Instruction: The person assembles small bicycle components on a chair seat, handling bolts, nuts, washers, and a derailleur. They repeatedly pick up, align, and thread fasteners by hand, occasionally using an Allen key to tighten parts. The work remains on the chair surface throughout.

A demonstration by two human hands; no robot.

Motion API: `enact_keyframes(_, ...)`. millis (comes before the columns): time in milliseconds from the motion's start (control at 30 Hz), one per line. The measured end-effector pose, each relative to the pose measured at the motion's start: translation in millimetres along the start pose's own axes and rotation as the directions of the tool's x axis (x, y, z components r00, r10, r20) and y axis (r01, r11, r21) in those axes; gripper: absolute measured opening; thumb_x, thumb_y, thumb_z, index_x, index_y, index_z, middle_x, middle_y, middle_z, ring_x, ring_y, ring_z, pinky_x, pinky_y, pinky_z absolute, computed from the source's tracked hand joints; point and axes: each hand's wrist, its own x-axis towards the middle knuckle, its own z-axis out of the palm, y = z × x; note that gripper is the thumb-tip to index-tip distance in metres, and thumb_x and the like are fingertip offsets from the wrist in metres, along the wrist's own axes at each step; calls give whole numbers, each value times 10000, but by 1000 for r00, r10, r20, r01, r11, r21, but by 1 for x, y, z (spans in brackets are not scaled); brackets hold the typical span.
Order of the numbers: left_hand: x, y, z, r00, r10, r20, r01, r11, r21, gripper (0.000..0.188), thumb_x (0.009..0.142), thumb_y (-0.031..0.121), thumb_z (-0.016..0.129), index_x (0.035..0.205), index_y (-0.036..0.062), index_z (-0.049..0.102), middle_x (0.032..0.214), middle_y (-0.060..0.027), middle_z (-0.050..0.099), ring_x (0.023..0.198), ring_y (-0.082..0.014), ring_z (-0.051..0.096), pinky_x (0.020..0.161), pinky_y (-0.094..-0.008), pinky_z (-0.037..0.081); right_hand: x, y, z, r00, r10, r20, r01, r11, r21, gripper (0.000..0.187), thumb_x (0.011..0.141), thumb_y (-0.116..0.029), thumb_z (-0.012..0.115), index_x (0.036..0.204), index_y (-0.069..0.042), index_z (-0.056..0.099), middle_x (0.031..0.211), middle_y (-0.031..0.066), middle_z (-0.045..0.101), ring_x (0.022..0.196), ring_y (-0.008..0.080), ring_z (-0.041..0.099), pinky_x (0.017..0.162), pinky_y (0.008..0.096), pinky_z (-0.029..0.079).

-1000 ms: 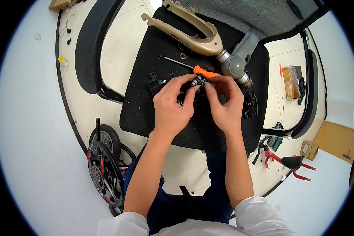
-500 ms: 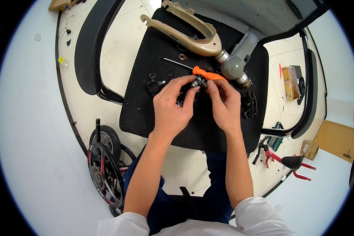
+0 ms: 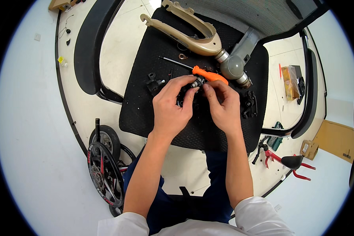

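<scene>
Between my two hands is a small dark metal part [image 3: 198,82] with silvery ridges. My left hand [image 3: 172,103] pinches it between thumb and fingers. My right hand [image 3: 225,103] is closed at its other end, thumb and forefinger against it; the fingertips partly hide the part. Just beyond lies a screwdriver [image 3: 209,74] with an orange handle, its shaft pointing far left. A black bracket-like part [image 3: 153,83] rests left of my left hand, and a black mechanical part [image 3: 249,105] sits right of my right hand. More small dark pieces lie partly hidden under my hands.
A black chair seat [image 3: 141,114] carries everything, with armrests [image 3: 89,47] on both sides. On it lie a gold bicycle fork [image 3: 202,45] and a small ring [image 3: 182,56]. Wheels [image 3: 104,173] stand at lower left; a red frame piece [image 3: 277,158] lies on the floor at right.
My right thumb and fingers have shifted slightly left over the small metal part, uncovering more of the orange screwdriver handle. My left hand holds nearly the same place.
</scene>
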Motion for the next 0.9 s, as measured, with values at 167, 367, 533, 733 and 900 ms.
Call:
enact_keyframes(167, 0, 1, -1, 1000, -2, 5, 2, 1000, 22, 227, 872, -55, 669, 1099, -45, 675, 1027, -107, 708, 872, -104, 682, 732, -223, 540, 0, 0, 6, 974, -193, -118, 186, 980, -64, 137, 867, -84, 698, 931, 32, 663, 724, 85, 627, 610, 131, 556, 605, 266, 460)
enact_keyframes(367, 1, 1, 0, 1000, -11, -14, 11, 1000, -17, 223, 874, -53, 670, 1097, -42, 677, 1037, -110, 706, 880, -114, 682, 741, -228, 545, 1, -2, -1, 999, -54, 6, 54, 995, -89, 191, 918, -135, 651, 914, 54, 627, 784, 131, 608, 642, 191, 561, 603, 300, 448)
enact_keyframes(533, 0, 0, -1, 1000, -4, -17, 4, 1000, -11, 224, 875, -57, 668, 1098, -43, 677, 1033, -111, 704, 880, -112, 680, 744, -228, 546, 0, -1, 4, 978, -206, -18, 202, 969, -144, 168, 929, -123, 630, 954, 43, 613, 777, 126, 589, 675, 221, 579, 611, 305, 452)
enact_keyframes(733, 0, -1, 0, 1000, -16, -15, 16, 999, -30, 226, 874, -61, 668, 1099, -43, 678, 1039, -110, 699, 879, -113, 680, 745, -221, 541, -1, -1, 5, 995, -80, -58, 83, 995, 50, 118, 925, -68, 636, 986, 30, 613, 809, 63, 605, 714, 110, 568, 667, 259, 464)
enact_keyframes(900, 0, -1, -2, 1000, -12, -9, 12, 1000, -17, 228, 877, -65, 663, 1104, -49, 672, 1048, -113, 694, 885, -118, 680, 761, -226, 544, 1, 0, 2, 999, 16, 35, -16, 1000, -12, 133, 887, -83, 677, 969, 18, 646, 786, 90, 625, 672, 143, 591, 614, 263, 460)
